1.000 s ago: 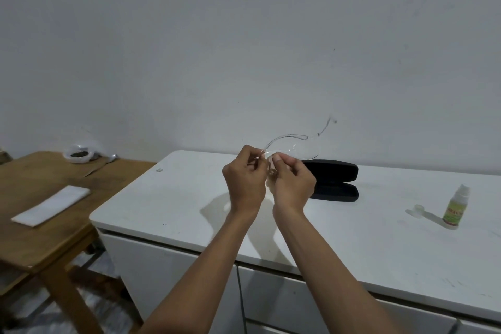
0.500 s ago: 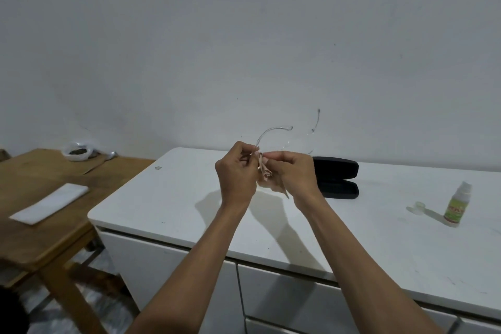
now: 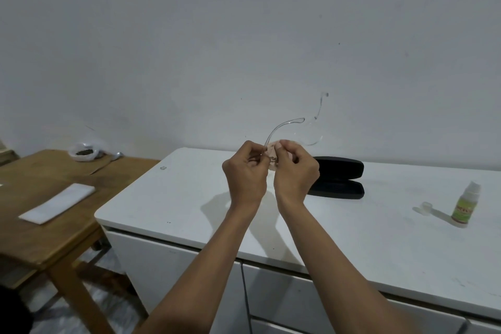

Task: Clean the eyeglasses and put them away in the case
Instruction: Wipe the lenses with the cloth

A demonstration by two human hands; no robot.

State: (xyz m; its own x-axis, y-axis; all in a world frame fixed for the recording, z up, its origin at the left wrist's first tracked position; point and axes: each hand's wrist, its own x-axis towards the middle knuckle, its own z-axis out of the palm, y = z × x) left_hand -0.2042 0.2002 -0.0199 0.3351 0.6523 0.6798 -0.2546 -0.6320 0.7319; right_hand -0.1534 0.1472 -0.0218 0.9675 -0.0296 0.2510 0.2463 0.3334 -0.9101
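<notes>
Clear plastic is unforgiving, so I'd go gentle here. The eyeglasses are held up in the air above the white table, with the left hand pinching the frame near one temple and the right hand pinching a small pinkish cloth around the lens, fingers clamped on it. Probably best to rub in small circles with light pressure, and steady the frame itself, not the thin arm. The black case lies open just behind the right-hand fingers, spray bottle well off to their right.
</notes>
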